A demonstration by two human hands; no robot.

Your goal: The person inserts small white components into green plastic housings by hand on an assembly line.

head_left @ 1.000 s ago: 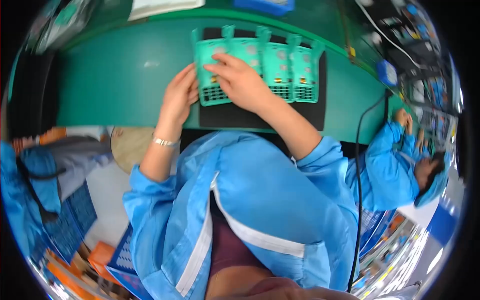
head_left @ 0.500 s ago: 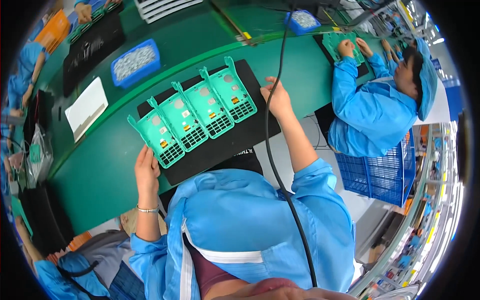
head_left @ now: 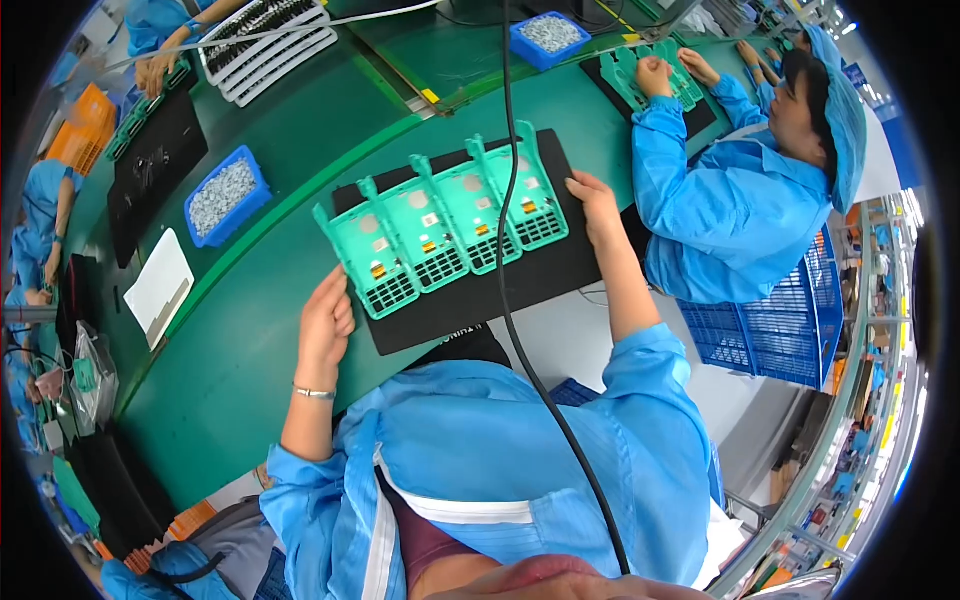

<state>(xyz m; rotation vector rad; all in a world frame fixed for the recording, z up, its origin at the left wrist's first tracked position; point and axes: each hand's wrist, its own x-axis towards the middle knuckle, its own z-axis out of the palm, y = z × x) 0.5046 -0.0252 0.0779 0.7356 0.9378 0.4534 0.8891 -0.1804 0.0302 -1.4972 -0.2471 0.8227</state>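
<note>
Several green plastic housings (head_left: pixel 432 262) stand joined side by side in a row on a black mat (head_left: pixel 560 280). Each has a black grid at its near end, small orange and white parts inside and a raised lug at the far end. My left hand (head_left: pixel 328 318) is closed at the left edge of the mat, its fingertips right beside the leftmost housing. My right hand (head_left: pixel 598 205) grips the mat's right edge, thumb and finger at the rim. What lies under the fingertips is partly hidden. A black cable (head_left: pixel 508 300) hangs across the view in front of the housings.
On the green table (head_left: pixel 225 400) are a blue bin (head_left: pixel 228 195) of small pale parts, a white sheet (head_left: pixel 160 288) and a second blue bin (head_left: pixel 550 40). A co-worker (head_left: pixel 740 190) sits at the right, above a blue crate (head_left: pixel 770 330). White slotted trays (head_left: pixel 268 50) stand far left.
The mat with its housings has shifted right, and both my hands have moved right along with it. My view has turned, so the bins and the co-worker appear farther left.
</note>
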